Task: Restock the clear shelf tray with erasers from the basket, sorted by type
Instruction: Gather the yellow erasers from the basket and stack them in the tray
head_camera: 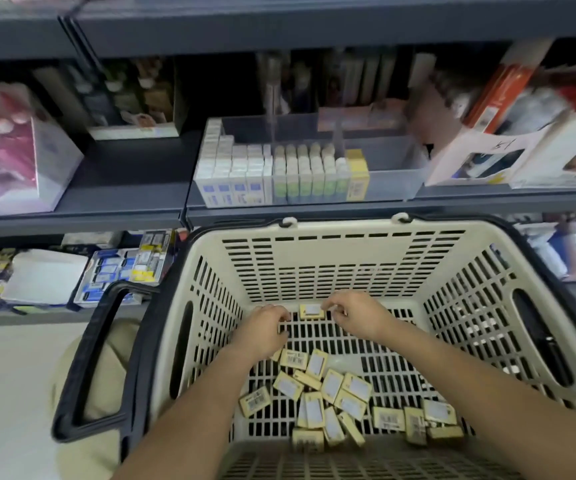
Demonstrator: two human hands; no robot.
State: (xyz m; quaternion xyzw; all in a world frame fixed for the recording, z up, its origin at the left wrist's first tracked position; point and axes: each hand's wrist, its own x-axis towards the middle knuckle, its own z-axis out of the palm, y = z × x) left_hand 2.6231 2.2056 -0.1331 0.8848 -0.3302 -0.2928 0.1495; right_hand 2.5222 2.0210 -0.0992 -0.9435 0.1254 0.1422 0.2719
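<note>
Nearest, a heap of yellow erasers (331,389) lies on the basket (342,258) floor. Beyond it, a lone eraser (311,311) lies between both grips, its long axis left to right. The right grip (357,315), fingers curled, is at its right end and nearer; the left grip (262,329), also curled, is just beside. Whether either holds anything I cannot tell. Farthest, the clear tray (390,178) has room right of its yellow stack (357,174)
</note>
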